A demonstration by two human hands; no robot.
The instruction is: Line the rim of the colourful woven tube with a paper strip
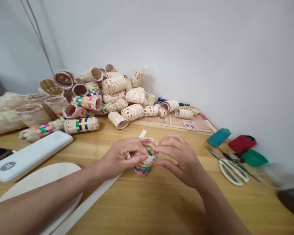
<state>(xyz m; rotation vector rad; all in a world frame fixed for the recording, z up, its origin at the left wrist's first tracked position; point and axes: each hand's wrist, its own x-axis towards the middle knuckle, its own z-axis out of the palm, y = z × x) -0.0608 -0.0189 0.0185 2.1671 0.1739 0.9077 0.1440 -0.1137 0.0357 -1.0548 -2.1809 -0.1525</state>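
A small woven basket (143, 169) with colored bands near its base stands upright at the middle of the wooden table. My left hand (129, 153) pinches its rim from the left, thumb outside and fingers over the opening. At the right side of the rim is my right hand (173, 153), its fingers bent towards the basket and its thumb apart below them. Something thin shows by the right fingertips, too small to make out. A long white strip (95, 199) runs from beside the basket to the lower left.
Many woven baskets (114, 85) are piled at the back left. A white power bank (34, 155) and a round white board (51, 173) lie left. Scissors (229, 168), thread spools (219, 137) and a green bowl (254, 158) are at the right.
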